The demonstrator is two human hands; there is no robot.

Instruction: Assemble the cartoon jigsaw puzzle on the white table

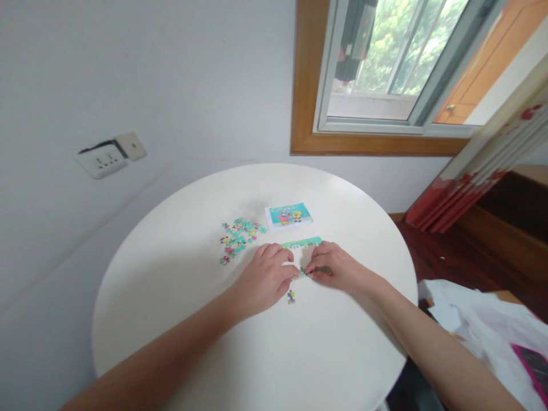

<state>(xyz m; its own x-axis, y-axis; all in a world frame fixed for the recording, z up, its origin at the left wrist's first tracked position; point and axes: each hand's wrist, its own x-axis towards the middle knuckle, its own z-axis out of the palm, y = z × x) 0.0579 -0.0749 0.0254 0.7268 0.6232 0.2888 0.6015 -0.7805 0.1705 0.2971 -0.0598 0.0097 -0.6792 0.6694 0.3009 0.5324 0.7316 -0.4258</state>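
Round white smooth-topped bench (171, 319) against a pale wall. Nearest, one stray multicoloured jigsaw piece (291, 296), flat, just short of the hands. Left hand (265, 279) and right hand (338, 269) tip to tip, fingers (282, 268) pressed together, pinching a small teal cardboard puzzle piece (303, 272). Likely feather-light, thin, stiff yet bendable at the tabs; best gripped by the edges. Just beyond, a joined teal puzzle strip (302, 242); left of it, a scatter of loose colourful pieces (237, 235); farthest, a glossy rectangular cartoon picture card (288, 215).
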